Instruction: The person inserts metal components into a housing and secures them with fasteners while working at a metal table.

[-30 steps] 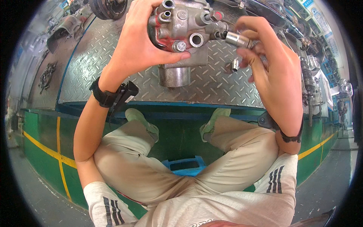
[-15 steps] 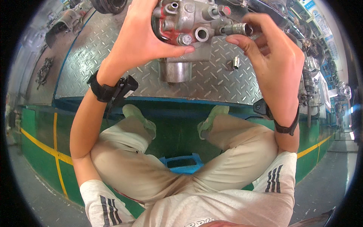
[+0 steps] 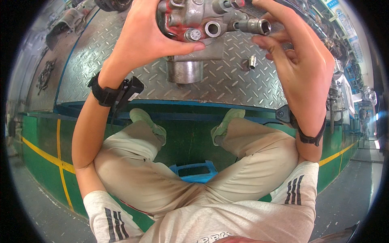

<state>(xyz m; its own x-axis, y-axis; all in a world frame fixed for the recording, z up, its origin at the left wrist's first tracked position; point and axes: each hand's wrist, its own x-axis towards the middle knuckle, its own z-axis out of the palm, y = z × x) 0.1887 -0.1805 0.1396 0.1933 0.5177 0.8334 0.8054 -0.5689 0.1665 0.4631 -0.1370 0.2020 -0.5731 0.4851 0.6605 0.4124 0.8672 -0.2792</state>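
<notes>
My left hand (image 3: 142, 36) grips a grey metal housing (image 3: 198, 16) with red stains, its thumb across the front below a round port. From the housing's underside a smooth cylindrical collar (image 3: 184, 72) points toward me. A steel socket (image 3: 255, 26) sits on a fitting at the housing's right side, its hollow end facing right. Around that end my right hand (image 3: 298, 48) is open, fingers apart, the thumb just below the socket and another finger beside its upper edge. Whether a fingertip touches it is hard to see. The housing's top runs out of view.
A second small socket (image 3: 252, 62) stands on the diamond-plate bench (image 3: 231, 87), right of the collar. A dark tangled part (image 3: 46, 75) lies at far left. Metal parts and tools line the right side. Below the bench, a blue stool (image 3: 194, 172) shows between my legs.
The housing with the socket sits slightly higher and further left in view. My right hand's fingers have spread away from the socket, while my left hand keeps its grip.
</notes>
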